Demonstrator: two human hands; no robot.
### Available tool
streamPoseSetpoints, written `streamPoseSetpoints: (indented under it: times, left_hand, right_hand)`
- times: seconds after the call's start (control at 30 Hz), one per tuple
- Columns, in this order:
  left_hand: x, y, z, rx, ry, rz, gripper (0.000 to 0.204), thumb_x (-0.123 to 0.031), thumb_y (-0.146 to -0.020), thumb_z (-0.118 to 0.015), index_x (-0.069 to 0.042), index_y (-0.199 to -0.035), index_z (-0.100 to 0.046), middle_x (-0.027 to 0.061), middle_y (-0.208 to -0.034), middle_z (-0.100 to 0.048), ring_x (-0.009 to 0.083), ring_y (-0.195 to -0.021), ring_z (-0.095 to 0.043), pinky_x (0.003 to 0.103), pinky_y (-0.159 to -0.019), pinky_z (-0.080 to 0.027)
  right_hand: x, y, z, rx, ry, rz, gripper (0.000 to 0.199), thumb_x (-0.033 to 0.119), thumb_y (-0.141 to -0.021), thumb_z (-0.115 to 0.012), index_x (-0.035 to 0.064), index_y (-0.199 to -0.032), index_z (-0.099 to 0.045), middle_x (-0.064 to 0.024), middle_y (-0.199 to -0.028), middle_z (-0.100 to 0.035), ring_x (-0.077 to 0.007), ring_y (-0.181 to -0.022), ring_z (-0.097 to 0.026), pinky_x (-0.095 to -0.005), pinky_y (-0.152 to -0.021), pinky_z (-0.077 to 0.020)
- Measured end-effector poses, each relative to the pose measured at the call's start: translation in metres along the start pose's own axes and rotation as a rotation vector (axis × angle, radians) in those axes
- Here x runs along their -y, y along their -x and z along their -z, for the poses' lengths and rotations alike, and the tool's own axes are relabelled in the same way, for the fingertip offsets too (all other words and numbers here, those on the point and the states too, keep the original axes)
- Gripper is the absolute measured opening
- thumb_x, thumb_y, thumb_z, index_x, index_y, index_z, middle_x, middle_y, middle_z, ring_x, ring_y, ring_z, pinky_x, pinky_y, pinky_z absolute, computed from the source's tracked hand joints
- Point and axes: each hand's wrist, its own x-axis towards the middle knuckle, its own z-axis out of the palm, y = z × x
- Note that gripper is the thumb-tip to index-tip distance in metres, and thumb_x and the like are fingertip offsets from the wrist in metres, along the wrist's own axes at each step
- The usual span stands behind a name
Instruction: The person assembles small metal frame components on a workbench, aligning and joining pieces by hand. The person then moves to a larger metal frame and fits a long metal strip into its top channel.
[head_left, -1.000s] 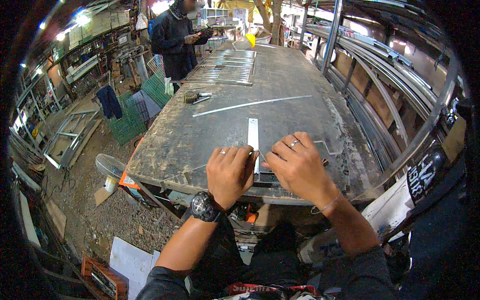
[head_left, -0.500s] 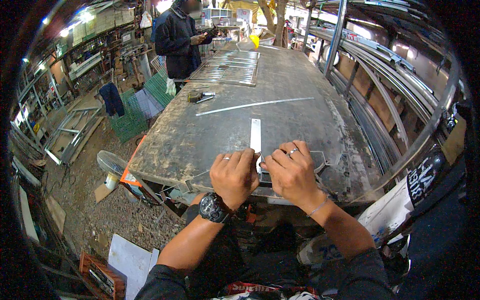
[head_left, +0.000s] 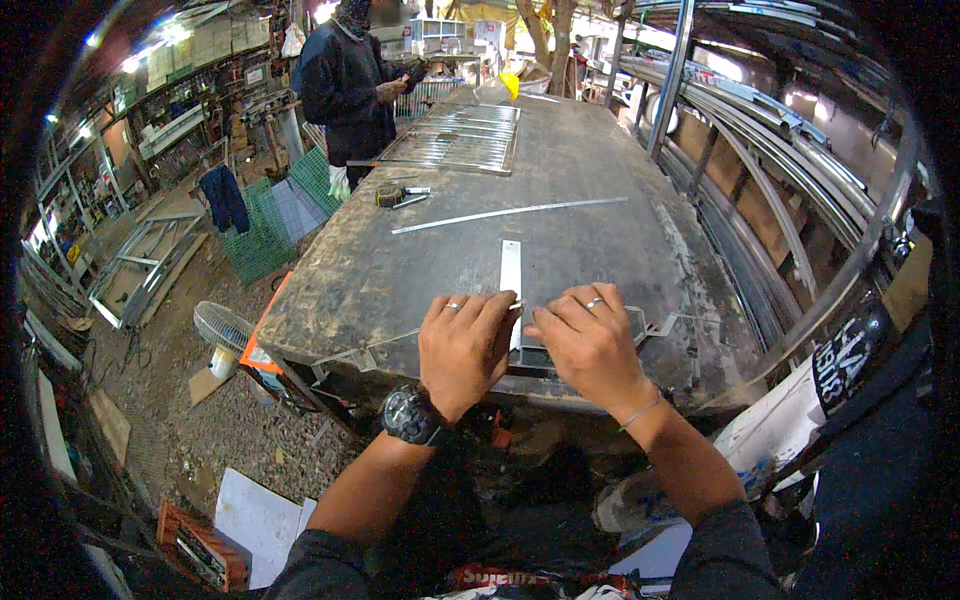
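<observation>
Both hands (head_left: 530, 345) palm-down, side by side — pressing flat metal strip (head_left: 511, 270).

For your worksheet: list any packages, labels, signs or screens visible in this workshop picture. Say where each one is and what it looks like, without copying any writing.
White sheet of paper: on the gravel floor at lower left, flat, rectangular, plain white.
Dark band with white lettering: at the right edge beside the worktable, slanted, black with white marks.
Red band with white lettering: bottom edge, below the forearms.
No screens visible.
</observation>
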Motion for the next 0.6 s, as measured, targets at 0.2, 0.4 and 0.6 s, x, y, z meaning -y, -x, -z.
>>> streamPoseSetpoints:
  times: [0.2,0.4,0.6]
  left_hand:
    - [-0.001,0.002,0.020,-0.165,-0.189,0.084,0.059,-0.018,-0.086,-0.076,-0.009,-0.142,-0.061,0.0133,-0.146,-0.059,0.0332,-0.145,-0.046,0.055,-0.126,-0.016]
    - [0.020,0.010,0.014,-0.408,0.007,0.250,0.063,-0.011,-0.089,-0.067,-0.001,-0.150,-0.050,0.0147,-0.150,-0.057,0.0345,-0.151,-0.041,0.053,-0.128,-0.017]
    - [0.022,0.010,0.011,-0.374,0.085,0.214,0.060,-0.008,-0.087,-0.066,-0.003,-0.146,-0.054,0.0174,-0.150,-0.056,0.0368,-0.150,-0.042,0.055,-0.128,-0.016]
  right_hand:
    - [-0.018,0.006,0.007,-0.061,0.075,-0.068,0.015,0.019,-0.086,-0.080,0.0084,-0.092,-0.072,-0.0037,-0.089,-0.065,-0.0260,-0.090,-0.062,-0.0432,-0.084,-0.0461]
    - [-0.020,0.015,0.000,-0.107,0.089,-0.110,0.018,0.018,-0.085,-0.081,0.0064,-0.096,-0.074,-0.0054,-0.093,-0.067,-0.0275,-0.092,-0.063,-0.0436,-0.085,-0.0460]
    - [-0.023,0.021,-0.001,-0.141,0.087,-0.141,0.020,0.013,-0.082,-0.083,0.0043,-0.098,-0.075,-0.0071,-0.095,-0.069,-0.0286,-0.091,-0.064,-0.0432,-0.085,-0.0459]
